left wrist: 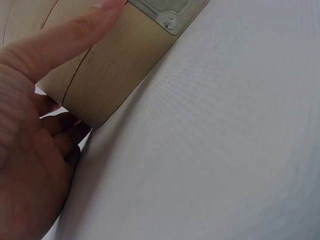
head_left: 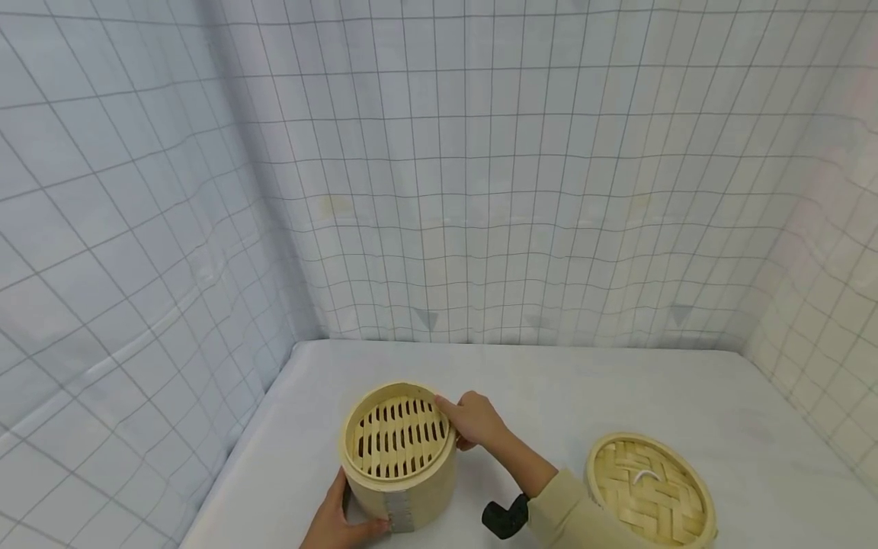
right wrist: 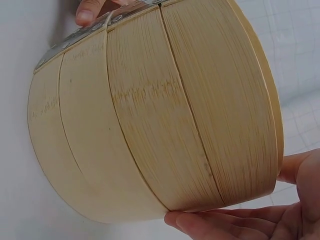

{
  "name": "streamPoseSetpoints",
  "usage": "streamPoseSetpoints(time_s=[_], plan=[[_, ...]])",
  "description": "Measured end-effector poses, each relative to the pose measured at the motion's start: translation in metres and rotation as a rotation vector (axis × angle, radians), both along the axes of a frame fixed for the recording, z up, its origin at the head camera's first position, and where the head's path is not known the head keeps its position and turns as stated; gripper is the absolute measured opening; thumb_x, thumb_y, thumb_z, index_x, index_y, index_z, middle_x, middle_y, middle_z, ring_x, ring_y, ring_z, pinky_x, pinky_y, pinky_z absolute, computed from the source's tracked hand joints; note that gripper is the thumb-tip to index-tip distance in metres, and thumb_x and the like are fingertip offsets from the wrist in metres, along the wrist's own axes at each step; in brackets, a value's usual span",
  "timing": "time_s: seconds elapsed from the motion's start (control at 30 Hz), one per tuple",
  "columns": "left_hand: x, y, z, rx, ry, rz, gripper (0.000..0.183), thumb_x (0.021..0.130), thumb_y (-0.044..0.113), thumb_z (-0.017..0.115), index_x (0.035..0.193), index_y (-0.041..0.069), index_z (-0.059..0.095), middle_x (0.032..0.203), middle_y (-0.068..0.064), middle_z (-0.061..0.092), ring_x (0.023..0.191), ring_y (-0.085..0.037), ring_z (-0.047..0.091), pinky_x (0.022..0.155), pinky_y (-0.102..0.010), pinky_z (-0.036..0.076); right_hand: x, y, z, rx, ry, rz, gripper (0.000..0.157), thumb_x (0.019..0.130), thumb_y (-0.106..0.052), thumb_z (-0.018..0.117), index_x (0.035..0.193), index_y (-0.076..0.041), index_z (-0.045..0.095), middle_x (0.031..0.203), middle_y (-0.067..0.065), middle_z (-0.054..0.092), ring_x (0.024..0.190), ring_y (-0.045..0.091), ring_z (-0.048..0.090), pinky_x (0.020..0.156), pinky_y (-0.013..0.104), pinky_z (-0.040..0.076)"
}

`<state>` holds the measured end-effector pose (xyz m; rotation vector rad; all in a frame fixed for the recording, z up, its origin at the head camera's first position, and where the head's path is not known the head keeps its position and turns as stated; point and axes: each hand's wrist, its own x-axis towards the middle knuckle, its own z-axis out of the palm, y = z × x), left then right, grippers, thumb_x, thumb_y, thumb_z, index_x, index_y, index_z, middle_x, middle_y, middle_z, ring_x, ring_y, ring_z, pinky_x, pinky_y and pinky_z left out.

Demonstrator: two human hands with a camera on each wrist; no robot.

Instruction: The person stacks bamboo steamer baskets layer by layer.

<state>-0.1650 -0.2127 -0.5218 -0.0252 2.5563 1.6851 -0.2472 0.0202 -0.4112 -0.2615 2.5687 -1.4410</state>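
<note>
A round bamboo steamer point(head_left: 435, 488) stands on the white table, its slatted floor point(head_left: 392, 440) visible from above. Seams run around its wall in the right wrist view. My left hand point(head_left: 338, 524) grips the lower near-left side, its thumb across the wall by a metal plate point(left wrist: 172, 11) and its other fingers around the side near the bottom edge. On the far right, my right hand point(head_left: 478, 422) holds the upper rim, thumb over the top edge and fingers along the outer wall point(right wrist: 200, 115). Part of the left hand is hidden behind the steamer.
A woven bamboo lid point(head_left: 652, 492) with a small pale handle lies on the table to the right, near the right sleeve point(head_left: 576, 515). A dark bent object point(head_left: 504, 518) sits beside the right forearm. White gridded curtains point(head_left: 480, 229) enclose the back and sides of the table.
</note>
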Motion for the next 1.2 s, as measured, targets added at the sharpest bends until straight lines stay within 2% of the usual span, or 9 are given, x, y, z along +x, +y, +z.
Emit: streamPoseSetpoints(time_s=[0.2,0.57,0.8,0.9,1.0,1.2], plan=[[0.0,0.0,0.0,0.028,0.009,-0.008,0.11,0.056,0.034,0.077,0.132,0.039,-0.003,0.139,0.004,0.003,0.125,-0.02,0.002,0.097,-0.05,0.006,0.004,-0.001,-0.001,0.001,0.017,-0.028,0.049,0.083,-0.044,0.046,0.054,-0.005,0.049,0.051,0.014,0.055,0.042,0.022,0.054,0.036,0.026,0.045],[0.001,0.0,-0.001,0.019,0.044,-0.023,0.109,0.058,0.033,0.076,0.134,0.031,-0.003,0.139,-0.001,0.005,0.125,-0.024,0.005,0.096,-0.051,0.008,0.008,-0.001,-0.001,-0.033,0.008,-0.034,0.048,0.084,-0.042,0.045,0.052,-0.006,0.048,0.045,0.007,0.049,0.039,0.019,0.052,0.036,0.026,0.044],[0.001,-0.001,-0.002,0.011,0.051,-0.033,0.11,0.058,0.033,0.076,0.133,0.034,-0.004,0.139,0.001,0.004,0.124,-0.023,0.003,0.095,-0.052,0.008,0.011,0.004,0.001,-0.018,0.053,0.011,0.053,0.084,-0.045,0.042,0.053,-0.004,0.051,0.049,0.014,0.053,0.044,0.027,0.054,0.038,0.028,0.044],[0.001,-0.001,-0.001,0.003,0.039,-0.03,0.11,0.058,0.035,0.076,0.133,0.035,-0.004,0.139,0.001,0.003,0.125,-0.023,0.002,0.096,-0.052,0.008,0.008,0.014,0.0,0.022,0.076,0.032,0.056,0.084,-0.049,0.039,0.061,-0.001,0.056,0.054,0.012,0.055,0.046,0.021,0.051,0.041,0.027,0.042],[0.001,0.0,-0.001,-0.002,0.034,-0.025,0.109,0.058,0.035,0.075,0.133,0.034,-0.004,0.139,0.001,0.003,0.125,-0.023,0.003,0.096,-0.051,0.008,0.001,0.031,-0.005,0.069,0.137,0.054,0.053,0.085,-0.049,0.037,0.067,-0.003,0.058,0.06,0.006,0.054,0.052,0.014,0.047,0.044,0.027,0.039],[0.002,0.001,-0.002,0.03,0.048,-0.031,0.107,0.059,0.032,0.076,0.133,0.035,-0.002,0.138,0.004,0.006,0.125,-0.021,0.004,0.097,-0.05,0.009,-0.007,0.083,-0.011,0.219,0.287,0.124,0.025,0.084,-0.03,0.051,0.082,-0.007,0.061,0.076,-0.001,0.055,0.068,0.013,0.05,0.055,0.027,0.044]])
